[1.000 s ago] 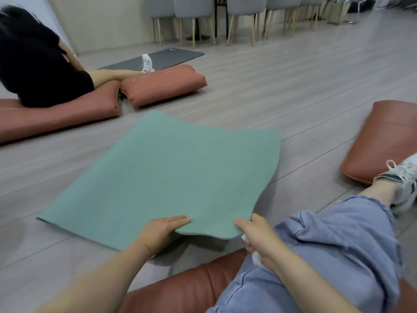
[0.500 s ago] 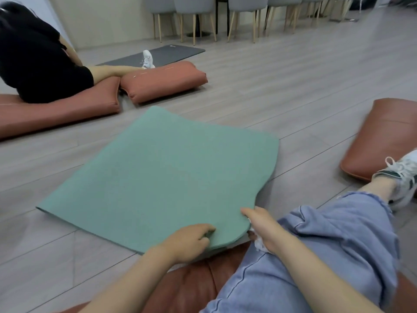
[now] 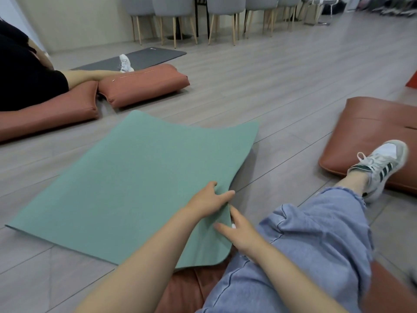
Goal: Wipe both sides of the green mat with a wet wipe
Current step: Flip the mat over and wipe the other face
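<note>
The green mat lies spread on the wooden floor in front of me, with its near right corner over my cushion. Its right edge is lifted and curled. My left hand grips that right edge, fingers curled over it. Just below it, my right hand pinches the same edge, thumb on top of the mat. A small bit of white wet wipe shows by the right hand's fingers; the rest of it is hidden.
My leg in blue jeans stretches right, its sneaker resting on a brown cushion. Another person sits far left on brown cushions. A grey mat and chairs are at the back.
My left hand has moved from the mat's near edge to its right edge, beside the right hand. The mat has slid closer to me, and its right side has risen.
</note>
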`<state>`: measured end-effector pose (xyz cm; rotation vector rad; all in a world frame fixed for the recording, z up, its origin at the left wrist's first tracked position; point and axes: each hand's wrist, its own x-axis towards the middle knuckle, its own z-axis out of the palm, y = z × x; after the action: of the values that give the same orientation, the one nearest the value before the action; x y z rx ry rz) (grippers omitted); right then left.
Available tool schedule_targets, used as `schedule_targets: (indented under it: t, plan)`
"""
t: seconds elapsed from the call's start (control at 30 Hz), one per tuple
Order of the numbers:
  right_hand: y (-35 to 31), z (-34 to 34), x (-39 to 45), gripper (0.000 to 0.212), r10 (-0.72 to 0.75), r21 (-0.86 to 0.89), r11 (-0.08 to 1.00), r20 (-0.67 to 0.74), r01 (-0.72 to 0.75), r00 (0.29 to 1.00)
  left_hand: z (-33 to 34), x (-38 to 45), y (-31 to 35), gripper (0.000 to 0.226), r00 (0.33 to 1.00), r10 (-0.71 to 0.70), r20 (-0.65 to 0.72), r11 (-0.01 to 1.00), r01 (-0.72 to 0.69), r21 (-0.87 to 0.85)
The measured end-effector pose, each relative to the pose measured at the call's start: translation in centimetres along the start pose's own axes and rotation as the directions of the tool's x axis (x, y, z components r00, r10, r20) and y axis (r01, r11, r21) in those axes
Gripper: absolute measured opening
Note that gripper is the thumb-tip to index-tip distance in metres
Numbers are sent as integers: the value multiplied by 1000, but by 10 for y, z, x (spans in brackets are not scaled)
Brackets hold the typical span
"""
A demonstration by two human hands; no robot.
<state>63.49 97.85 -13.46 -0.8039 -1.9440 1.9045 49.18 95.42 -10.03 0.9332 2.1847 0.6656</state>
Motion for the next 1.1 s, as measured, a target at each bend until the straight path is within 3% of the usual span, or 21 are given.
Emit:
schedule_targets:
  t: [0.1,0.23,0.33,0.4,0.47,0.5,0.6,0.73,0.8,0.87,0.97,1.03,1.1]
  plan:
    - [5,-2,2,44,5,-36,999,-31,-6,1000,-2,7,17,87,995,-26,92,997,18,81]
    - [4,-2,4,29,-26,-83,996,-33,23,999,-5,10,30,54,992,-33,122,978,7,208]
    - [3,-3,4,15,-50,-234,971,-29,42,998,-3,11,26,32,996,27,86,929,-57,365]
    - [2,-11,6,25,-58,-284,959,-138,17,989,-4,8,19,17,995,79,63,893,-98,440]
    - [-6,-26,11,20,-100,-399,916,-295,-28,950,-7,2,13,15,990,140,11,864,-127,487]
    - [-9,-34,15,27,-153,-511,859,-323,-36,934,-8,-2,10,18,985,173,-23,847,-137,513]
    - [-23,-54,32,56,-275,-790,613,-233,-17,933,-13,-14,5,29,954,278,-110,782,-159,603]
    - [-49,-68,63,73,-314,-957,290,-95,0,945,-25,-30,-3,35,878,447,-173,679,-206,705]
    - [-59,-71,79,70,-314,-982,173,20,78,949,-33,-38,-4,28,784,587,-202,621,-276,734]
    - [-66,-73,93,60,-263,-984,132,81,119,961,-42,-44,-5,24,712,674,-197,561,-319,764]
    - [-73,-82,98,36,-196,-992,94,60,79,979,-52,-49,-12,32,637,746,-194,515,-367,775]
    - [-71,-90,91,28,-166,-998,-10,61,60,984,-57,-51,-17,33,594,782,-190,502,-419,756]
    - [-64,-93,76,21,-235,-989,-115,123,98,964,-59,-51,-26,34,539,819,-197,480,-456,749]
